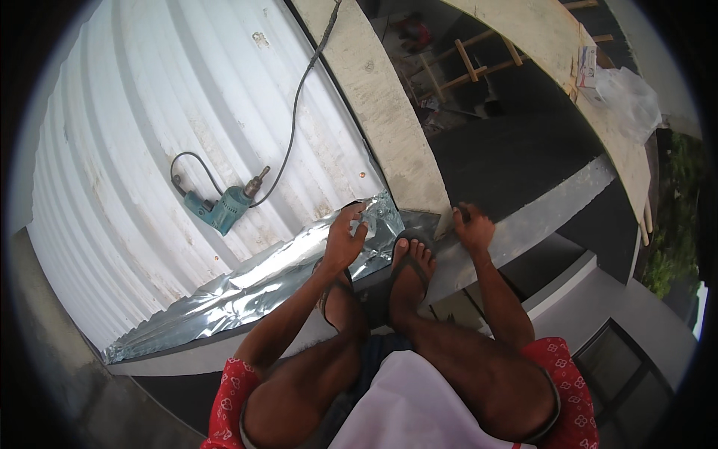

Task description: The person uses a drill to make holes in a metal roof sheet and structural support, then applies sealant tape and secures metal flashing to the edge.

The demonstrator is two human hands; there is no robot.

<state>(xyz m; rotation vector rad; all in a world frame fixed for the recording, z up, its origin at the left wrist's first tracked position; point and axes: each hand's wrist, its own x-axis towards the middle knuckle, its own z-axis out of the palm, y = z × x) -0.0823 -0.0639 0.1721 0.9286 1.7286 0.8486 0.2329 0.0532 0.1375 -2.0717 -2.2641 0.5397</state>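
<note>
My left hand (346,238) reaches to the corner of the white corrugated roofing sheet (217,90), with fingers and thumb apart over the crumpled silver foil strip (254,280). That foil runs along the sheet's lower edge. My right hand (474,227) is over the concrete ledge to the right, its fingers curled in. Something dark shows among those fingers, too small to make out. On the sheet, left of my hands, lies a teal power drill (228,209) with a metal chuck and a black cord (293,127).
My sandalled feet (410,273) stand on a narrow ledge between the foil and a drop. A concrete beam (381,97) runs up beside the sheet. Below at the right are wooden ladder-like frames (467,60) and a person (413,31). A clear plastic bag (624,101) rests on the far ledge.
</note>
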